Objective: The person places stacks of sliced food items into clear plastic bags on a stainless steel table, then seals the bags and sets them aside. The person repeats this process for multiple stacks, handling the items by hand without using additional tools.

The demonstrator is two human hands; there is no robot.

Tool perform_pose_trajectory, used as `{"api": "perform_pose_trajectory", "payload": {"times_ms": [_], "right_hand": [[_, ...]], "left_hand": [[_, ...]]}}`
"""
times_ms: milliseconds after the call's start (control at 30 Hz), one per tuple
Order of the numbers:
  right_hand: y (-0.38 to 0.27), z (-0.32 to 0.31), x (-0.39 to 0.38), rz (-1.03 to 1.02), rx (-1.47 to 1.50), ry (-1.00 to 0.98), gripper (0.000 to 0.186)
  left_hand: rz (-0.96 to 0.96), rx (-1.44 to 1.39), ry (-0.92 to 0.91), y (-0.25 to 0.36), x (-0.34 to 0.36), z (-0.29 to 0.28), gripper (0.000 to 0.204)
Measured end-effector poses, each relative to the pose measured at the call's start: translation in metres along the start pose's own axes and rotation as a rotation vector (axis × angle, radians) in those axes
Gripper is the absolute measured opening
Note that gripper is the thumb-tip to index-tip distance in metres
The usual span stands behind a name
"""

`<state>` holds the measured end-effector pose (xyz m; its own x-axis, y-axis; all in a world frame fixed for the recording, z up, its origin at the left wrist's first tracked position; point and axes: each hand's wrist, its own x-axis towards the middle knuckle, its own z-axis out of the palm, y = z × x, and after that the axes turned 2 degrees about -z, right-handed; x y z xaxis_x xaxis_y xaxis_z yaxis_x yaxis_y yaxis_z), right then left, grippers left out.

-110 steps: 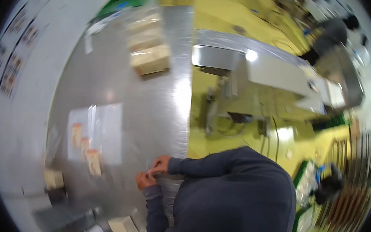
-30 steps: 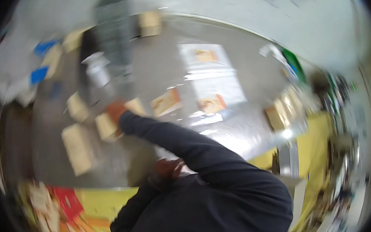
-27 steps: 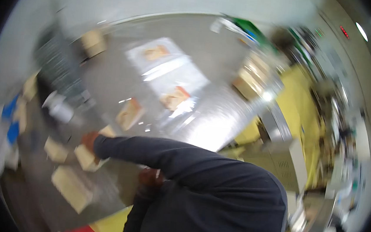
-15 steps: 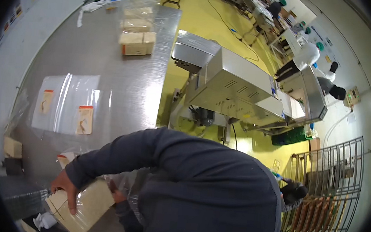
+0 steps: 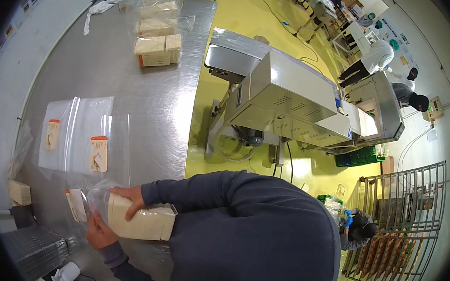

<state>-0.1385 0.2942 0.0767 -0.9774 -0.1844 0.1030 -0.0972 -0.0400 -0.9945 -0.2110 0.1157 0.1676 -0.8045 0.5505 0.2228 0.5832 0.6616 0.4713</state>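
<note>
A cream-coloured block of stacked pieces (image 5: 147, 224) lies on the steel table (image 5: 166, 151) close to my body. My right hand (image 5: 128, 199) grips its upper left end, thumb along the near face. Around that end is a clear plastic bag (image 5: 99, 191). At the lower left of the block, my left hand (image 5: 100, 231) has its fingers pinched together on the bag's edge. A small white card with a red end (image 5: 76, 204) lies beside the bag. Beyond it, flat clear bags (image 5: 79, 108) are spread out, with red-topped cards (image 5: 98, 154) on them.
Bagged cream blocks (image 5: 158, 50) stand in a row at the far end. Grey stacked trays (image 5: 36, 250) and a white object (image 5: 66, 274) are at lower left. A large steel machine (image 5: 287, 92) stands right of the table. Other people work beyond; wheeled-looking racks (image 5: 398, 223) are at right.
The block has moved from the lower left corner, up and right toward my body. My right hand has moved right with it; my left hand has come to its left end, at the bag.
</note>
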Motion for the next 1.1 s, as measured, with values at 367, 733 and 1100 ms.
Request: {"api": "perform_pose_trajectory", "payload": {"times_ms": [367,733,1100], "right_hand": [[0.047,0.006,0.034,0.411,-0.022,0.501,0.105],[0.001,-0.008,0.001,0.408,0.189,0.572,0.054],[-0.022,-0.032,0.006,0.303,0.173,0.99,0.065]], "left_hand": [[0.057,0.314,-0.094,0.043,-0.044,0.012,0.039],[0.137,-0.197,0.163,0.071,-0.041,0.025,0.031],[0.241,-0.068,0.024,0.102,-0.08,0.046,0.038]]}}
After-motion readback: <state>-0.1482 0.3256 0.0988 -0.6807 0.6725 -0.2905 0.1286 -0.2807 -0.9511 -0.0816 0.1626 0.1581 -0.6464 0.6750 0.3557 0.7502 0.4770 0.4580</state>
